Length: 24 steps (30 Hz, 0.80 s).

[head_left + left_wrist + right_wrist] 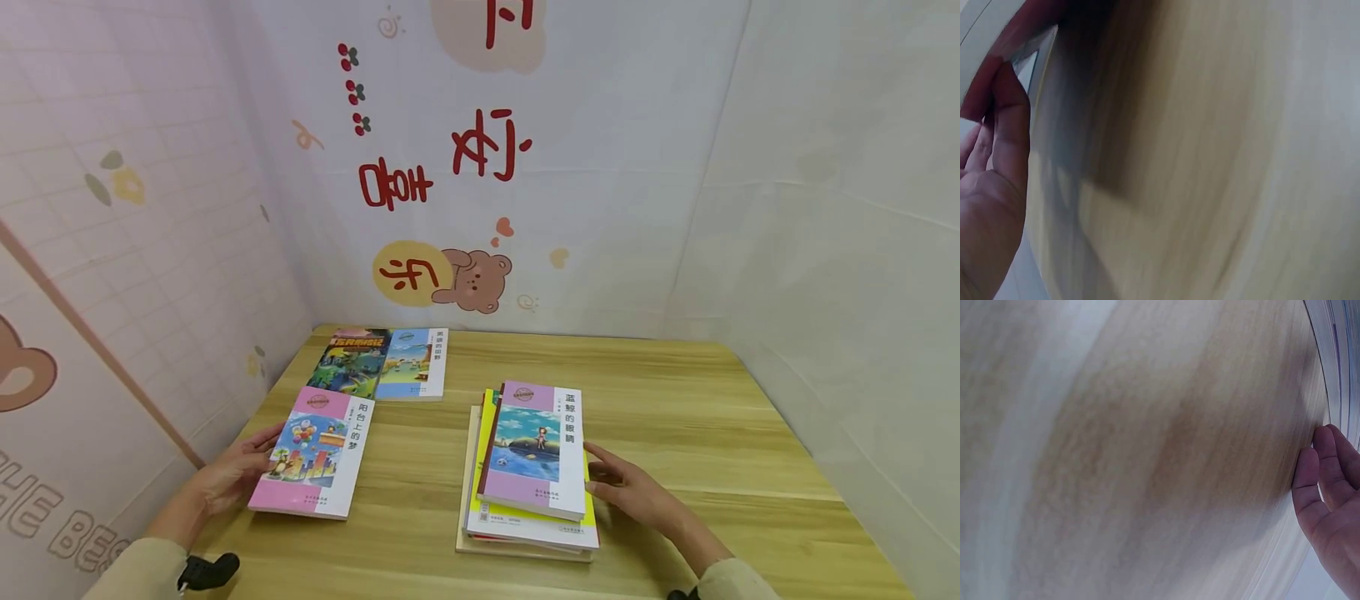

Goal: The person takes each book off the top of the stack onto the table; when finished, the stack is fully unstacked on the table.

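My left hand point(228, 477) grips the left edge of a pink-and-white paperback book point(313, 450) with a balloon picture on its cover. In the left wrist view, the fingers curl round the book's edge point(988, 53), which casts a shadow on the wood. To the right, a stack of books is topped by another pink-and-white book point(525, 454) with a whale picture. Under it lies a yellow-and-white book point(517, 527). My right hand point(637, 497) is at the stack's right side, its relaxed fingertips right by the page edges point(1338, 369) in the right wrist view.
Behind the gripped book, a dark green illustrated book point(348, 362) and a blue-and-white book point(411, 367) lie side by side at the table's back left. The wood-grain table point(660, 400) meets printed cloth walls point(615, 208) at the back and sides.
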### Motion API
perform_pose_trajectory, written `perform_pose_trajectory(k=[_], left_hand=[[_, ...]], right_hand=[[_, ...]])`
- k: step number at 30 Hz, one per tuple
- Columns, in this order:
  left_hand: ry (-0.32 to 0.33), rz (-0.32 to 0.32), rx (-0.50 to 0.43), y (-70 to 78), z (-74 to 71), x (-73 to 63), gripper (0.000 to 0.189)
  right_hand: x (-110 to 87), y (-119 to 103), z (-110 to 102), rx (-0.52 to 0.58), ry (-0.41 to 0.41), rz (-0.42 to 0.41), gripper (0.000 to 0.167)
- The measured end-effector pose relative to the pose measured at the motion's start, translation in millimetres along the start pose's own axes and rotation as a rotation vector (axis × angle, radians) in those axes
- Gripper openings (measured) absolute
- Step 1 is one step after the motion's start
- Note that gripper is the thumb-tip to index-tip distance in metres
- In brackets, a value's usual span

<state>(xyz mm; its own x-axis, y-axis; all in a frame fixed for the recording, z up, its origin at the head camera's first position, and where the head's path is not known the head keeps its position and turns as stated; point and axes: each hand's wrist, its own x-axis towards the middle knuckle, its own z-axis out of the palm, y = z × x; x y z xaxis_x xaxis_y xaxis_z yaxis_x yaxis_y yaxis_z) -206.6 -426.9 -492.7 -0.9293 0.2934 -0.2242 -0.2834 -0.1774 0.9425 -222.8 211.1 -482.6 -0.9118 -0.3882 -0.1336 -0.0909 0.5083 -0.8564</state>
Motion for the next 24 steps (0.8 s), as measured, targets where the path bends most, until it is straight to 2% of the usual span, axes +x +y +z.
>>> perform_pose_trajectory(k=[5, 10, 13, 18, 21, 24], left_hand=[[0.074, -0.073, 0.088, 3.4, -17.4, -3.9, 0.087], [0.092, -0.116, 0.121, 5.4, -34.7, -5.2, 0.093], [0.131, -0.132, 0.181, 6.4, -40.6, -5.0, 0.094], [0.224, -0.175, 0.312, 9.2, -42.5, -4.7, 0.087], [0.241, -0.199, 0.388, 15.3, -39.9, -2.8, 0.077], [0.254, -0.193, 0.507, 25.7, -34.9, 1.1, 0.073]], right_hand=[[0.1, 2, 0, -0.002, -0.002, 0.000, 0.067], [0.9, 2, 0, 0.002, -0.003, 0.004, 0.067], [0.8, 3, 0, 0.005, -0.003, 0.005, 0.067], [1.4, 3, 0, 0.003, -0.012, -0.009, 0.067], [1.9, 4, 0, 0.003, -0.013, -0.014, 0.067], [2.2, 4, -1, 0.006, -0.012, -0.013, 0.067]])
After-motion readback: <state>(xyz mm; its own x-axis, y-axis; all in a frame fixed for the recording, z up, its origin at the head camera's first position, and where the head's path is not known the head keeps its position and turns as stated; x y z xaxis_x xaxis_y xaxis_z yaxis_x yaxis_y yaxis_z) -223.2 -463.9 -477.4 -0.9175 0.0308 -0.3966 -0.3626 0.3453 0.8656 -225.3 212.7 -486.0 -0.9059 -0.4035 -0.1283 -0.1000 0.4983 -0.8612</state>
